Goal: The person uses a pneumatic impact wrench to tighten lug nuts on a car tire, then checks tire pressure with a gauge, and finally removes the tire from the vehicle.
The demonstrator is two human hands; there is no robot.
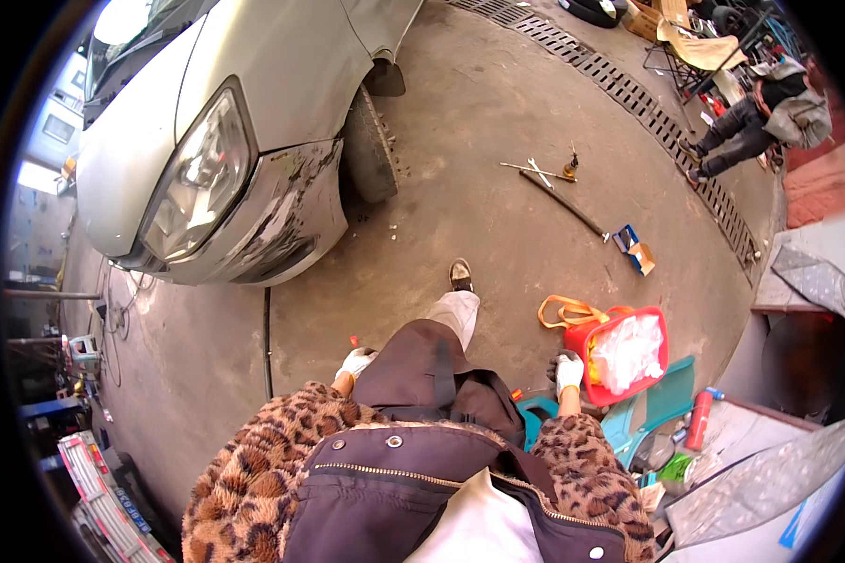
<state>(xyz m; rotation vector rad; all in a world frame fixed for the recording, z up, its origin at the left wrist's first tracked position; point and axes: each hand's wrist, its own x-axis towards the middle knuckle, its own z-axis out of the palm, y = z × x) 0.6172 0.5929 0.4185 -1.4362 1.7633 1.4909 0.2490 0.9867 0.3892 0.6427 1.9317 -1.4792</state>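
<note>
My left hand, in a white work glove, is beside my left knee. Its fingers are largely hidden by the dark trouser leg, and a small red-orange piece shows just beyond it. On the other side, my right hand, gloved in white with dark fingers, is curled next to a red basket. Whatever lies in its fingers is too small and dark to name. Clear plastic wrapping fills the basket, and an orange strap loops off its far left corner.
Ahead on the left is a silver car with a scraped bumper and a turned front wheel. A long bar, a cross-shaped wrench and a blue box lie on the floor. Teal plastic furniture stands right; another person is beyond the drain grate.
</note>
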